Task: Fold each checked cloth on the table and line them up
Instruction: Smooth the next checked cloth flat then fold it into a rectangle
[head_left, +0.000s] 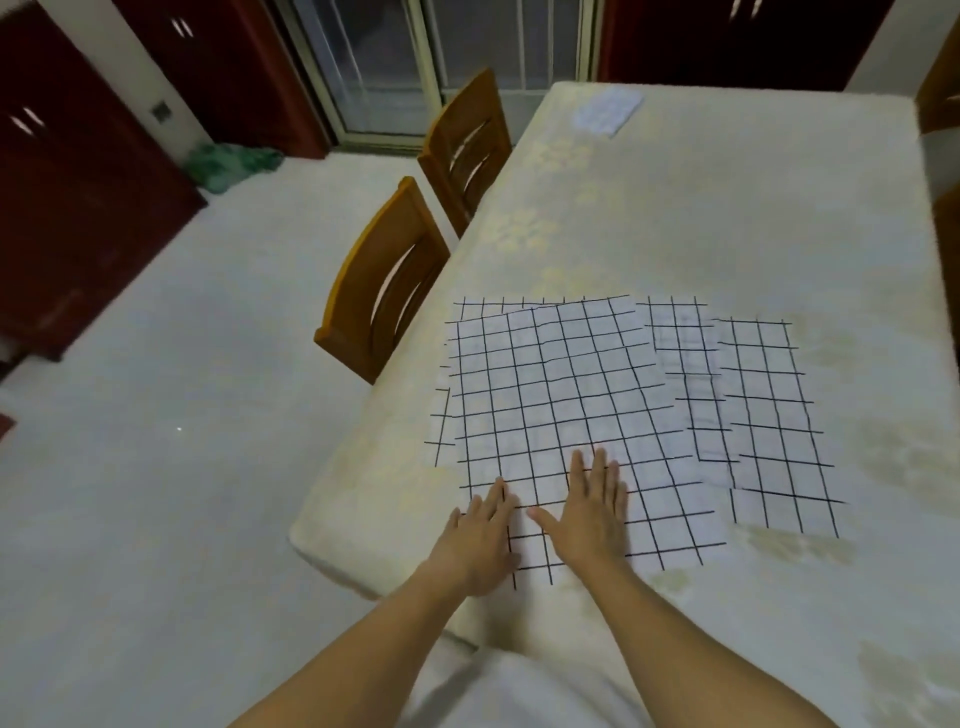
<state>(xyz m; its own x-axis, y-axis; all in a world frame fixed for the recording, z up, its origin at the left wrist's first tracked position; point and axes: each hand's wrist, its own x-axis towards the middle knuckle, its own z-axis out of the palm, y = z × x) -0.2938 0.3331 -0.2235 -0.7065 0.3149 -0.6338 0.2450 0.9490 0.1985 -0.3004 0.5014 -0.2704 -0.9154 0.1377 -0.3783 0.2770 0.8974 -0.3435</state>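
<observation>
A large white cloth with a black checked grid (561, 395) lies spread flat on the table near its left front corner. My left hand (480, 540) presses flat on the cloth's near left edge, fingers straight. Beside it, my right hand (592, 512) also lies flat on the cloth with its fingers spread. To the right, a narrower checked cloth (769, 421) lies flat, and another pale checked layer (680, 358) shows between the two. A small folded pale cloth (608, 111) sits at the table's far end.
The table (701, 218) wears a cream patterned cover. Two wooden chairs (384, 280) (467, 145) stand along its left side, and part of another chair (940, 93) shows at the far right. Pale floor lies to the left.
</observation>
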